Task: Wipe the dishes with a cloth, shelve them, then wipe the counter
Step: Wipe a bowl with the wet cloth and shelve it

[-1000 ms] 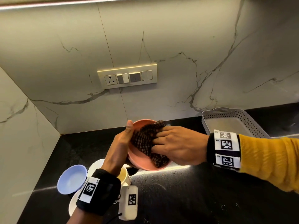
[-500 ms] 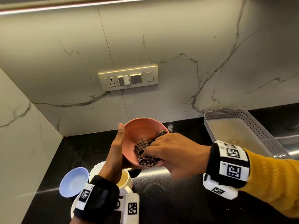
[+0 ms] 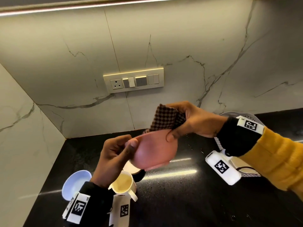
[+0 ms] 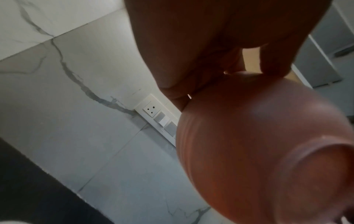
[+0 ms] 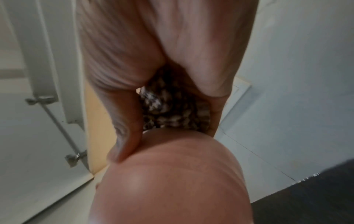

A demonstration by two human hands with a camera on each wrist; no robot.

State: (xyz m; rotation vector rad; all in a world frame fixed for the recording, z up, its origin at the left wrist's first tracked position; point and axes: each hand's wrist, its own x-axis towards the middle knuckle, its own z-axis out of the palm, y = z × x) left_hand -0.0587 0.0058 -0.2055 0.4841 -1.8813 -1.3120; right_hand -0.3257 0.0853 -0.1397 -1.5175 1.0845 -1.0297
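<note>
Both grips meet on one pink bowl [image 3: 155, 151], held in the air above the black tabletop [image 3: 180, 194] with its underside turned toward the person. On the bowl's left rim, the left hand [image 3: 114, 154] pinches with thumb on the outside and fingers curled behind. On the far rim, the right hand [image 3: 193, 122] clamps a checked cloth [image 3: 165, 118], its thumb pressing the bowl's outer wall; the right wrist view shows the cloth bunched in the palm against the rim.

Below the left wrist stand a cream mug [image 3: 123, 184], a pale blue bowl [image 3: 75, 182] and a white dish [image 3: 131, 167], mostly hidden. A perforated tray [image 3: 249, 115] sits behind the right wrist.

Judging by this, the work is early: one bowl is being wiped, the other dishes wait unshelved, no shelf is in view, and the tabletop wipe remains.
</note>
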